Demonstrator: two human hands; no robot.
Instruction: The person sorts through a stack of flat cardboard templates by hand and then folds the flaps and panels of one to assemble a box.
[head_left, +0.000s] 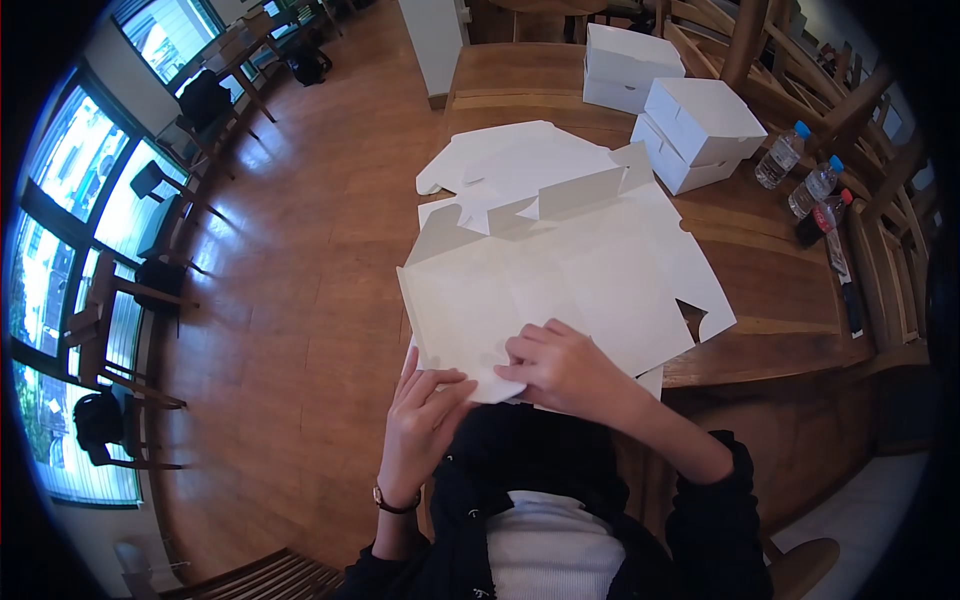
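An unfolded white cardboard box blank (560,270) lies in front of me, its far flaps standing partly upright. My right hand (560,365) is closed, with thumb and fingers pinching the blank's near edge. Just to the left, my left hand (428,412) grips the near left corner of the same blank, its fingers bent over the card and one finger pointing up along the side. Between the two hands the near edge is slightly folded up. Beneath and beyond it lie more flat white cardboard blanks (520,150), partly covered.
Folded white boxes stand at the back of the wooden table (760,300): one box (630,68) farther off, and a stack of boxes (695,130) nearer. To their right are two blue-capped water bottles (780,157) and a red-capped cola bottle (822,218). Wooden chairs (905,260) line the right side.
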